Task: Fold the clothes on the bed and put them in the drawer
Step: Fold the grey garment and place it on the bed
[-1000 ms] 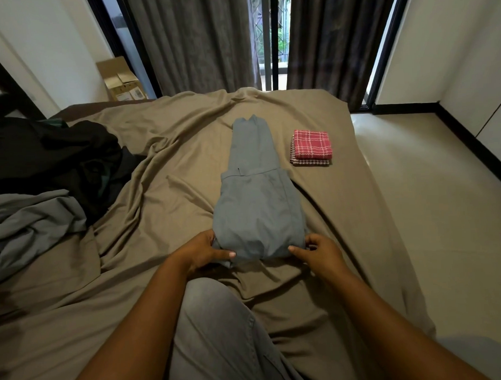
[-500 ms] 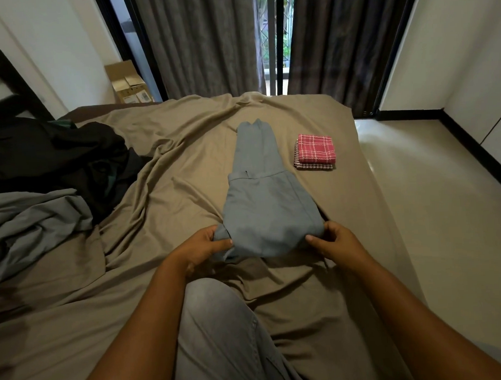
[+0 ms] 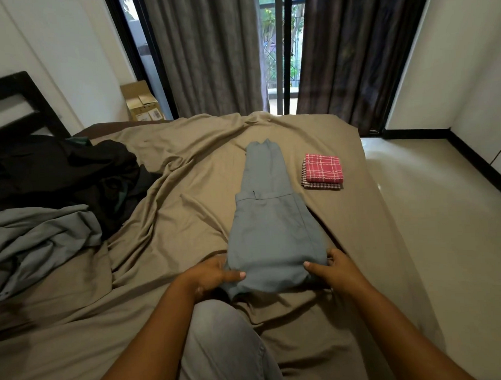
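A blue-grey garment lies lengthwise on the bed, folded narrow, its near part doubled over. My left hand grips the near left corner of the fold, thumb on top. My right hand grips the near right corner the same way. The near edge is lifted a little off the tan sheet. A folded red checked cloth sits on a second folded checked cloth, to the right of the garment's far end.
A heap of black clothes and a crumpled grey garment lie at the left of the bed. My knee in grey trousers rests on the bed below the hands. Pale floor lies to the right; curtains and a cardboard box stand beyond.
Both hands have raised the garment's near folded end and carried it slightly away from me. The camera has tilted up a little.
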Tool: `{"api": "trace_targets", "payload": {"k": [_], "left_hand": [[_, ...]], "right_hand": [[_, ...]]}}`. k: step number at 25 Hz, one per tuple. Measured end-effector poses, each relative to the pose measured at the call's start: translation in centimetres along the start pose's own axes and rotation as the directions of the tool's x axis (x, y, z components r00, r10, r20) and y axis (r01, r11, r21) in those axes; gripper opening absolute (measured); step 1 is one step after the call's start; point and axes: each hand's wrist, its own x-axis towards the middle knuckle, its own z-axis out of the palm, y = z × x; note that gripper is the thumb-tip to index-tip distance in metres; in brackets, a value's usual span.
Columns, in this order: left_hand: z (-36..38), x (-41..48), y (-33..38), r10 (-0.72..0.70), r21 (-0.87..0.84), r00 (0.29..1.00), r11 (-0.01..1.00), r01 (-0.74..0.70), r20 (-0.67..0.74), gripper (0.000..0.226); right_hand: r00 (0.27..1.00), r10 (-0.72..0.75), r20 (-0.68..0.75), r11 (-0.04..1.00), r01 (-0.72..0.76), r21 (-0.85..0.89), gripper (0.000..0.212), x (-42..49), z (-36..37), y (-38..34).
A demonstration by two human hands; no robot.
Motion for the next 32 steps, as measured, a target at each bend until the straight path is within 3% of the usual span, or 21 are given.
{"api": "trace_targets", "payload": {"k": [3, 5, 6, 7, 8, 9, 11, 13, 14, 16, 17, 21, 24, 26, 28, 30, 32], "left_hand": [[-0.5, 0.3, -0.2, -0.007, 0.224, 1.0, 0.975, 0.009, -0.008, 0.074], [0.0, -0.1, 0.8, 0.091, 0.469, 0.985, 0.883, -0.012, -0.148, 0.095], [0.2, -0.2, 1.3, 0.191, 0.636, 0.954, 0.772, 0.0, -0.232, 0.104], [0.6, -0.4, 2.0, 0.305, 0.809, 0.922, 0.588, 0.017, -0.24, 0.112], [1.2, -0.2, 2.6, 0.362, 0.919, 0.917, 0.394, 0.01, -0.165, 0.118], [2.4, 0.0, 3.1, 0.337, 0.967, 0.94, 0.252, -0.036, -0.053, 0.123], [5.2, 0.6, 2.9, 0.106, 0.994, 0.991, 0.068, -0.087, 0.08, 0.128], [7.0, 1.6, 1.9, -0.027, 1.0, 0.999, 0.022, -0.016, 0.016, 0.121], [7.1, 2.0, 1.6, -0.029, 0.999, 0.999, 0.036, 0.024, -0.023, 0.111], [6.9, 1.8, 1.8, -0.009, 0.997, 0.999, 0.069, 0.042, -0.041, 0.089], [6.9, 1.2, 2.6, -0.041, 0.994, 0.999, 0.109, 0.009, -0.004, 0.08], [6.3, -2.4, 7.4, -0.183, 0.902, 0.949, 0.4, -0.166, 0.255, 0.042], [3.7, -4.7, 11.9, -0.068, 0.754, 0.94, 0.618, -0.223, 0.333, 0.018], [1.4, -4.3, 14.6, 0.066, 0.571, 0.962, 0.793, -0.213, 0.266, 0.018], [-0.6, -2.7, 16.8, 0.198, 0.34, 0.975, 0.914, -0.22, 0.098, 0.014], [-1.9, -0.3, 18.3, 0.256, 0.135, 0.966, 0.959, -0.249, -0.036, 0.018], [-3.0, 2.4, 19.1, 0.242, -0.005, 0.962, 0.97, -0.245, -0.126, 0.023]], "right_hand": [[0.999, 0.017, 0.038, 0.998, -0.015, -0.063, 0.084, -0.5, -0.5, -1.0], [0.993, -0.122, 0.013, 0.936, 0.119, -0.331, 0.1, -1.0, -1.3, -1.2], [0.971, -0.237, 0.038, 0.797, 0.217, -0.564, 0.107, -1.2, -1.5, -1.2], [0.932, -0.345, 0.109, 0.591, 0.306, -0.746, 0.111, -1.3, -1.5, -1.1], [0.88, -0.417, 0.225, 0.399, 0.4, -0.825, 0.113, -1.0, -1.2, -0.7], [0.839, -0.423, 0.343, 0.264, 0.476, -0.839, 0.113, -0.8, -0.8, -0.4], [0.804, -0.334, 0.492, 0.095, 0.548, -0.831, 0.104, -0.2, 0.0, -0.1], [0.807, -0.308, 0.503, 0.001, 0.529, -0.848, 0.088, 0.4, 0.5, -0.3], [0.816, -0.303, 0.492, -0.024, 0.509, -0.86, 0.079, 0.3, 0.7, -0.8], [0.838, -0.327, 0.436, 0.074, 0.483, -0.873, 0.064, -0.5, 0.1, -2.3], [0.867, -0.217, 0.448, 0.152, 0.483, -0.862, 0.059, -1.1, -0.3, -3.3], [0.825, -0.021, 0.565, 0.441, 0.515, -0.735, 0.02, -4.4, -3.3, -7.6], [0.816, 0.004, 0.579, 0.671, 0.427, -0.606, 0.015, -4.8, -6.3, -10.7], [0.844, -0.133, 0.519, 0.831, 0.38, -0.405, 0.016, -3.7, -7.8, -13.2], [0.905, -0.263, 0.336, 0.933, 0.327, -0.152, 0.021, -1.3, -8.2, -15.4], [0.918, -0.312, 0.243, 0.946, 0.276, 0.172, 0.036, 1.5, -7.8, -16.7], [0.915, -0.285, 0.286, 0.93, 0.192, 0.313, 0.046, 4.3, -6.9, -16.6]]}}
